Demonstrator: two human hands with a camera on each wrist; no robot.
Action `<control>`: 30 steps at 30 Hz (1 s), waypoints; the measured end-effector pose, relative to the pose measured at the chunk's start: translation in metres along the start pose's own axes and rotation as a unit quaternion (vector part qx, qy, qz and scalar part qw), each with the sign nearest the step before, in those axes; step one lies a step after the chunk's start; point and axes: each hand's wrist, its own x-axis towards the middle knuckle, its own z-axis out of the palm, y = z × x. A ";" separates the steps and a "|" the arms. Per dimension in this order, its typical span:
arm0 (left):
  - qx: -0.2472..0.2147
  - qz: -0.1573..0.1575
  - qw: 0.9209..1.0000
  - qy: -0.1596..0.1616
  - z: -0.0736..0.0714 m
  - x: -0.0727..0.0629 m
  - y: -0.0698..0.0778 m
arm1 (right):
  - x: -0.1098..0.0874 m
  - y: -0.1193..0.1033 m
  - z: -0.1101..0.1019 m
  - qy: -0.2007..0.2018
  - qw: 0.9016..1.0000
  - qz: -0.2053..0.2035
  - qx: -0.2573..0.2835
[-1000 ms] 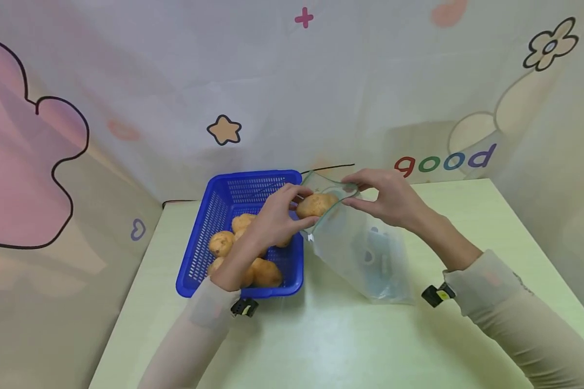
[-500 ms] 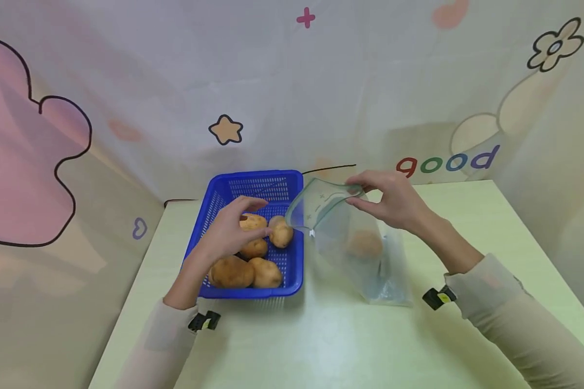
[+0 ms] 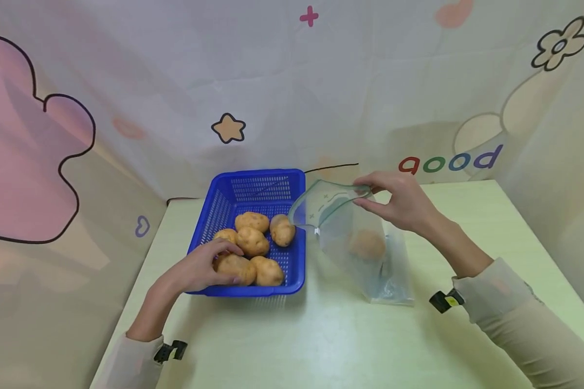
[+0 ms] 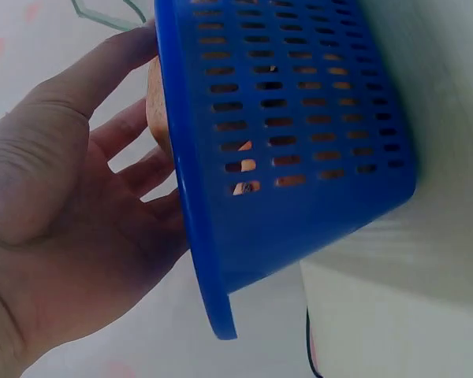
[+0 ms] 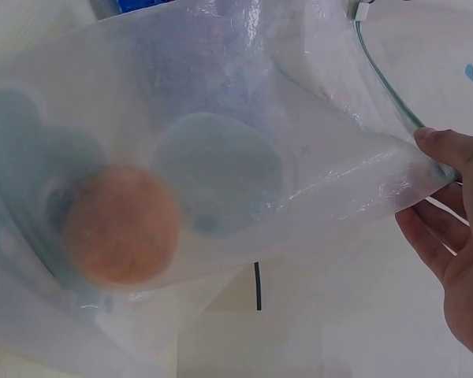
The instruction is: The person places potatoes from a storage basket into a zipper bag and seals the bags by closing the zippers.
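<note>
A blue slotted basket (image 3: 272,186) holds several brown potatoes. My left hand (image 3: 224,265) reaches over its front left rim and curls thumb and fingers round the front potato (image 3: 244,269). The left wrist view shows the basket wall (image 4: 299,142) from outside, with that hand (image 4: 79,213) against a potato (image 4: 156,110). My right hand (image 3: 370,197) pinches the raised rim of a clear zip bag (image 3: 340,227) that stands open right of the basket. One potato (image 3: 367,244) lies inside the bag; in the right wrist view that potato (image 5: 122,224) shows through the bag film (image 5: 244,94).
The pale green table (image 3: 321,340) is walled at the back and sides by a printed curtain (image 3: 175,81). The bag leans close to the basket's right wall. A thin black cable (image 3: 331,167) runs along the table's back edge.
The potato my left hand held at the bag's mouth dropped into the bag. My left hand then went back left into the basket and closed round another potato. The right hand kept holding the rim.
</note>
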 end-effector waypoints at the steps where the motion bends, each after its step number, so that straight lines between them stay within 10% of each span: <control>1: 0.001 -0.002 1.000 0.002 0.000 0.000 -0.001 | 0.000 0.000 -0.001 0.000 1.000 0.001 -0.002; 8: -0.038 -0.017 0.998 0.056 -0.008 0.016 0.012 | 0.001 0.000 -0.002 -0.010 1.000 0.023 -0.001; 16: -0.035 0.016 0.985 0.169 -0.004 0.071 0.063 | 0.002 -0.004 0.002 -0.009 0.999 0.041 0.006; 30: -0.089 0.065 0.982 0.151 0.036 0.135 0.105 | 0.007 -0.006 0.005 -0.027 0.998 0.058 0.006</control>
